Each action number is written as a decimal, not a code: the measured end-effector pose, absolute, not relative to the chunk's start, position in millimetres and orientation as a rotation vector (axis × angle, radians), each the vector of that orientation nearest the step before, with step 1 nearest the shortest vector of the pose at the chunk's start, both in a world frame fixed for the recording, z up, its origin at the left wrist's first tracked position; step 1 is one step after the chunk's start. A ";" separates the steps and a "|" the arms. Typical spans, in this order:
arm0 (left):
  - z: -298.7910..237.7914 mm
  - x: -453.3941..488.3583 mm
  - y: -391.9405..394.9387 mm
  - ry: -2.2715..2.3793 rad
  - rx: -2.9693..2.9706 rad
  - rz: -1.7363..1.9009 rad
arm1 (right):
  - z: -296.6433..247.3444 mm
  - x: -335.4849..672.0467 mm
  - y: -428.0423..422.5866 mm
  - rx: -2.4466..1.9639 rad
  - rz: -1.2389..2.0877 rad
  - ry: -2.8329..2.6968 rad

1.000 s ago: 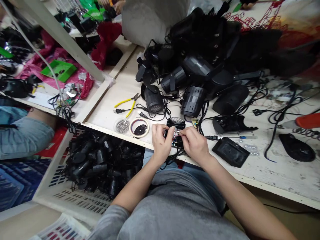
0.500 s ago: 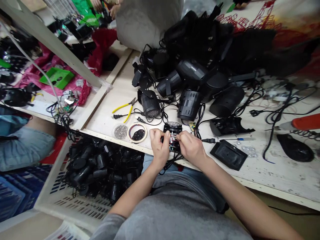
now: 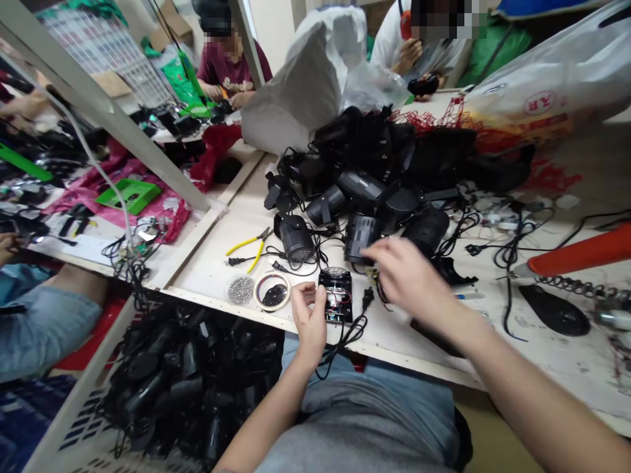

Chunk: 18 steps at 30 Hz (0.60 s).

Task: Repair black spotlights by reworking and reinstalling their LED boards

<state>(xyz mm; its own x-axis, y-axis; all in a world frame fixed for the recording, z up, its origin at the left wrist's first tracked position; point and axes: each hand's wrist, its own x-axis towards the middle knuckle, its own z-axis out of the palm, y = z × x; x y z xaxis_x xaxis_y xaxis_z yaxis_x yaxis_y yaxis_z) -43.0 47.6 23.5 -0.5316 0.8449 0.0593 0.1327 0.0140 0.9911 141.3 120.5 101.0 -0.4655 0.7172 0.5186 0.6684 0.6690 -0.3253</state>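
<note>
Our opened black unit (image 3: pixel 337 297) lies by the bench edge (image 3: pixel 231 311), tended only by our half-curled left hand (image 3: pixel 310 320), grip unclear; our right hand (image 3: pixel 409 276) has swung off beside a slotted housing (image 3: pixel 362 233), fingertips nearly together, holding what, if anything, we cannot tell.
</note>
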 end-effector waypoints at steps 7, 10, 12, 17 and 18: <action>35.1 -62.1 36.0 1.669 1.007 1.670 | 145.3 171.2 245.7 -1.471 -0.080 -2.382; 35.4 -69.9 29.0 1.684 1.001 1.696 | 149.6 152.9 251.3 -1.469 -0.087 -2.458; 32.9 -71.4 26.2 1.685 1.000 1.690 | 151.0 131.2 242.8 -1.426 -0.092 -2.541; 33.1 -69.9 28.2 1.634 0.999 1.698 | 135.0 75.3 222.1 -1.357 0.018 -2.742; 37.8 -71.8 28.6 1.613 1.008 1.711 | 129.1 68.8 220.7 -1.372 0.037 -2.753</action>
